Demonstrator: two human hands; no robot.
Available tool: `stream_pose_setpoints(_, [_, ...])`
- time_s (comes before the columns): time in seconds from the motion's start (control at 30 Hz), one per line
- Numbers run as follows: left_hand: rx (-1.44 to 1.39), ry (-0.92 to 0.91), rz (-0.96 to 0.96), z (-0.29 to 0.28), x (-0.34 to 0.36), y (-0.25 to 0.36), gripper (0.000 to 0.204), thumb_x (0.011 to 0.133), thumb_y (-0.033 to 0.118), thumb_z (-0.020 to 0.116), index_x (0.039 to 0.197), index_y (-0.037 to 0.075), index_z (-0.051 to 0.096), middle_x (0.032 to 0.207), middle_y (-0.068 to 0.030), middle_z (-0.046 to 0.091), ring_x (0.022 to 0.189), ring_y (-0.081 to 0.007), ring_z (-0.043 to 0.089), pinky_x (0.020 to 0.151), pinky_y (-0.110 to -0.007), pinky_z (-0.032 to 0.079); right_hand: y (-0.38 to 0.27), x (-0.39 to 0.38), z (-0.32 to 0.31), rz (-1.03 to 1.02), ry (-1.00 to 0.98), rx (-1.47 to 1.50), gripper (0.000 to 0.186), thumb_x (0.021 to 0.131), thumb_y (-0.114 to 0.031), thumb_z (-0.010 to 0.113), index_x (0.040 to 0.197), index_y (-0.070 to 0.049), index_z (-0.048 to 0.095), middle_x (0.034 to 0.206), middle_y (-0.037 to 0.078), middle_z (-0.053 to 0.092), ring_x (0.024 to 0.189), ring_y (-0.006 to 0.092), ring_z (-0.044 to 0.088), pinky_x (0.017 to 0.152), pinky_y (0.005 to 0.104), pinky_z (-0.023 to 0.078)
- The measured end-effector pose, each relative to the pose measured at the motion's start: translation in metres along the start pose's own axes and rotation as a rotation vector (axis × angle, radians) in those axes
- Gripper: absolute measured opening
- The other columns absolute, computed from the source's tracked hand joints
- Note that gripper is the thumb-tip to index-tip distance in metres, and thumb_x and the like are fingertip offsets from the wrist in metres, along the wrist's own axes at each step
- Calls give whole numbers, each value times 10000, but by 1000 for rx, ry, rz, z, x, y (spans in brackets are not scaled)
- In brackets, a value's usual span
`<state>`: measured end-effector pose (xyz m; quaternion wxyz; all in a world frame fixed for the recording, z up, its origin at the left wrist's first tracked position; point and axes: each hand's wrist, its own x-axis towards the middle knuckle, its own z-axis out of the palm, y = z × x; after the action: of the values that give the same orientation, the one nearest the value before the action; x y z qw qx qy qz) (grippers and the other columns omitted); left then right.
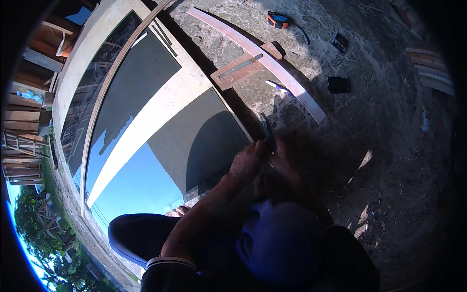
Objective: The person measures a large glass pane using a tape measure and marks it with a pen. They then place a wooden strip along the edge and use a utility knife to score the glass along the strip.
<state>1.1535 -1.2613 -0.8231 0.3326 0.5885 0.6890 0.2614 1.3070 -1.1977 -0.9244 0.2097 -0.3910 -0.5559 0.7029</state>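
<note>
My left hand (249,156) is closed around the lower part of a dark, narrow tool with a flat blade (265,125), its tip pointing away from me. Close against it, in shadow, my right hand (284,159) is also closed at the tool's near end; its grip is partly hidden. To the left of my hands lies a pale wooden frame (194,78) with glass panes (209,141) that reflect sky and a roof edge. Beyond the tool, a long curved wooden strip (272,65) lies over a short board (238,73), which bears a slim metal tool (241,66).
A white marker (279,88) lies beside the strip. Farther off are an orange and black tape measure (278,20), a small dark object (339,43) and a black box-like piece (339,85). Stacked boards (430,68) stand far right. Wood scraps (365,160) litter the ground.
</note>
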Motion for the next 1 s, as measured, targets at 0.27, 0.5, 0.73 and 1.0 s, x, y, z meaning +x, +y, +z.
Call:
stream_pose_setpoints(0.27, [-316,-38,-233,61,-82,10,343,966,215,640,1273,80,574,1052,-127,660,935,-315,687,838,-439,554,-14,5,9,81,0,58,351,876,-48,712,1187,-41,548,929,40,594,866,123,588,745,300,512])
stream_pose_setpoints(0.5, [-1835,78,-781,92,-83,-11,254,1004,252,650,1137,36,656,976,-61,689,915,-214,671,832,-398,550,-34,2,20,11,-44,-93,332,881,-48,696,1176,-28,544,938,48,589,865,112,581,765,289,511])
stream_pose_setpoints(0.73, [-2348,40,-613,87,-66,-12,429,1042,489,519,1211,114,640,1055,-34,671,973,-207,628,926,-387,514,-44,-1,21,189,-9,-45,309,854,-53,722,1132,-23,589,954,37,592,889,122,570,811,298,493])
stream_pose_setpoints(1.0, [-2371,280,-654,100,-51,-28,311,1043,368,571,1169,94,644,1011,-38,674,902,-191,628,841,-378,522,-34,6,13,-30,-67,-286,272,910,-98,677,1148,-19,571,905,47,578,835,141,567,765,330,502])
